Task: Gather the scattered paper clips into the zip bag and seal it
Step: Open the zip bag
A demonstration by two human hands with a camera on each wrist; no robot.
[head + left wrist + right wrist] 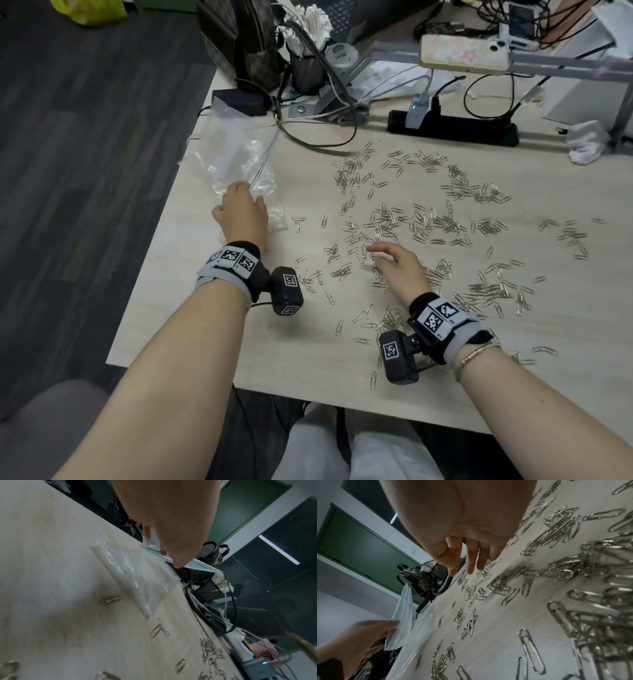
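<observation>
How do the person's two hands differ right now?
The left hand grips the clear plastic zip bag at the table's left edge; the right hand holds nothing, fingers extended over the scattered silver paper clips. Both wear wrist cameras.

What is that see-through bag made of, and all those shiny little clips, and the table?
The zip bag looks like thin clear plastic: the table shows through it and it crinkles with glossy wrinkles. The paper clips look like bent steel wire, silver and shiny. The table looks like pale wood-grain laminate, matte; it might be real wood.
</observation>
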